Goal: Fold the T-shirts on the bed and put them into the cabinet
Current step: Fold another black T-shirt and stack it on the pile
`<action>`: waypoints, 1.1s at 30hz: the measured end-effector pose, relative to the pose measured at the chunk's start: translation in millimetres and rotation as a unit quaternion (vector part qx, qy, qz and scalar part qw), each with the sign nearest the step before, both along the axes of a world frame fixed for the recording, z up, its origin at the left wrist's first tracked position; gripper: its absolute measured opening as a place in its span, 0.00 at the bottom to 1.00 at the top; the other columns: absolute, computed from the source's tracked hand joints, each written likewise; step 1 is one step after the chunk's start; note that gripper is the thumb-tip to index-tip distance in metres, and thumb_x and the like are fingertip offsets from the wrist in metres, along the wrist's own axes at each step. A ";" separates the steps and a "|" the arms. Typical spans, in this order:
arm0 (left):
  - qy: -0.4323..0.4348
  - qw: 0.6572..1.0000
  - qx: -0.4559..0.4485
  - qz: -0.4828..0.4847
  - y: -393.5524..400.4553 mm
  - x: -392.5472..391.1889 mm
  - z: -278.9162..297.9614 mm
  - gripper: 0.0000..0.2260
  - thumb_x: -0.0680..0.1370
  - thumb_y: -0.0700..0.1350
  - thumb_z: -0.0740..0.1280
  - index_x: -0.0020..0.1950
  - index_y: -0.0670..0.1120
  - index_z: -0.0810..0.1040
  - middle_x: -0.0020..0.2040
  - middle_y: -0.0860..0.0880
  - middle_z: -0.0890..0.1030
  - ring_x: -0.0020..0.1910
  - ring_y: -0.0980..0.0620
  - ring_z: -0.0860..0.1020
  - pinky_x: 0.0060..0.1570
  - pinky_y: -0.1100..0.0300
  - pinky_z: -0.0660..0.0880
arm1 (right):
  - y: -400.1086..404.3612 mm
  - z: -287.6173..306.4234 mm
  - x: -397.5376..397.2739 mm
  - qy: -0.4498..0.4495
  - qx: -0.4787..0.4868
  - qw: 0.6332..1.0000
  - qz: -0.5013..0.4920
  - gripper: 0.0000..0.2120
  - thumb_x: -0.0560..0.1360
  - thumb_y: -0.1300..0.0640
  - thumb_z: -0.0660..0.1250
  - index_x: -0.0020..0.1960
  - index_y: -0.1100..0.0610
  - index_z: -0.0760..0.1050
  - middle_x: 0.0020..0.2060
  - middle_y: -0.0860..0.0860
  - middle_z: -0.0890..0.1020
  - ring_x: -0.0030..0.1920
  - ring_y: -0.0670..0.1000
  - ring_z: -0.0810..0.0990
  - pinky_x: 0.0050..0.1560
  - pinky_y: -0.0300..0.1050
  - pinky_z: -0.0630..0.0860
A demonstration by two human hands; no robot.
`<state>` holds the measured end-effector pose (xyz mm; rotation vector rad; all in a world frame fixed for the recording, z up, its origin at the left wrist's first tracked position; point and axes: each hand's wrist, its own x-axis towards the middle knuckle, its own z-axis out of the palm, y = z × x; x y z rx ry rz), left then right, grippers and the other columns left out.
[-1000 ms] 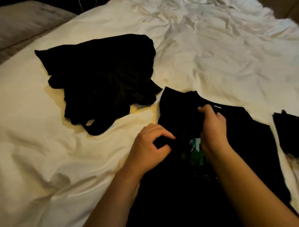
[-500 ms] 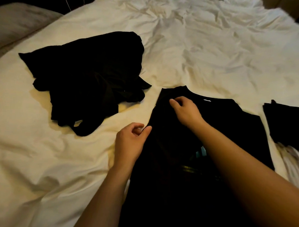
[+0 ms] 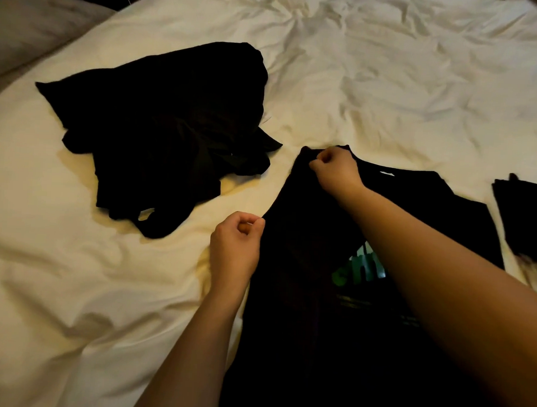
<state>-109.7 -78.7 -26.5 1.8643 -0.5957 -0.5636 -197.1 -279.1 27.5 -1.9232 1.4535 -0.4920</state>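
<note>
Head view: black T-shirt [image 3: 312, 297] lies lower centre on the bed [image 3: 389, 85]. Left hand [image 3: 234, 248] pinches its left edge; right hand [image 3: 336, 169] pinches the collar corner. Risk: thin pinches slip, fold skews. Unfolded black heap [image 3: 159, 137] upper left waits.

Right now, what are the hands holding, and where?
Both hold the black T-shirt: the left hand pinches its left side edge, the right hand grips its top edge near the collar.
</note>
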 end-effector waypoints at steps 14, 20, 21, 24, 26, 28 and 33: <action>-0.089 0.996 0.017 -0.021 3.6 -2.6 -3.6 0.04 0.77 0.49 0.72 0.47 0.49 0.81 0.37 0.55 0.80 0.39 0.56 0.79 0.38 0.65 0.72 | 6.7 0.9 -42.2 0.053 -0.027 0.997 0.047 0.22 0.76 0.36 0.66 0.51 0.56 0.75 0.40 0.50 0.78 0.39 0.49 0.77 0.36 0.44 0.71; -0.282 0.939 -0.051 -0.191 1.8 -13.6 -2.8 0.19 0.77 0.59 0.65 0.67 0.55 0.77 0.71 0.51 0.72 0.72 0.51 0.65 0.67 0.59 0.57 | -0.7 10.5 -78.0 0.108 0.082 0.983 0.125 0.24 0.70 0.36 0.72 0.50 0.56 0.80 0.43 0.50 0.81 0.44 0.50 0.80 0.45 0.45 0.74; -0.289 0.922 -0.041 -0.254 1.9 -18.0 -4.6 0.21 0.77 0.62 0.61 0.68 0.57 0.77 0.74 0.52 0.70 0.75 0.52 0.62 0.69 0.61 0.53 | -2.4 11.0 -80.8 0.132 0.105 0.977 0.131 0.23 0.70 0.38 0.73 0.51 0.56 0.79 0.44 0.50 0.81 0.45 0.50 0.80 0.46 0.45 0.75; -0.280 0.906 0.019 -0.317 2.6 -21.7 -12.2 0.29 0.75 0.69 0.53 0.73 0.59 0.71 0.79 0.53 0.63 0.79 0.54 0.55 0.70 0.66 0.41 | -6.3 11.1 -88.8 0.166 0.119 0.970 0.134 0.12 0.73 0.50 0.75 0.50 0.55 0.78 0.44 0.51 0.80 0.48 0.51 0.78 0.48 0.44 0.74; -0.281 0.902 0.054 -0.325 1.7 -19.3 -14.2 0.34 0.75 0.71 0.51 0.78 0.59 0.63 0.81 0.53 0.57 0.80 0.55 0.50 0.72 0.64 0.38 | -6.6 8.3 -93.6 0.097 0.079 0.987 0.099 0.06 0.75 0.54 0.73 0.47 0.55 0.78 0.42 0.52 0.80 0.45 0.51 0.78 0.44 0.42 0.74; -0.286 0.894 0.077 -0.338 0.9 -19.5 -14.7 0.37 0.73 0.72 0.47 0.80 0.58 0.57 0.82 0.53 0.53 0.80 0.57 0.45 0.73 0.62 0.36 | -3.0 2.7 -98.7 0.039 0.039 0.997 0.062 0.04 0.76 0.55 0.72 0.48 0.54 0.79 0.41 0.51 0.80 0.42 0.49 0.78 0.42 0.42 0.75; -0.282 0.892 0.096 -0.340 3.0 -21.4 -12.6 0.38 0.74 0.74 0.50 0.81 0.57 0.55 0.82 0.53 0.50 0.80 0.58 0.43 0.74 0.60 0.34 | 33.3 -14.7 -114.6 0.037 -0.110 0.993 0.014 0.10 0.79 0.52 0.68 0.60 0.52 0.76 0.48 0.47 0.80 0.50 0.47 0.77 0.49 0.41 0.75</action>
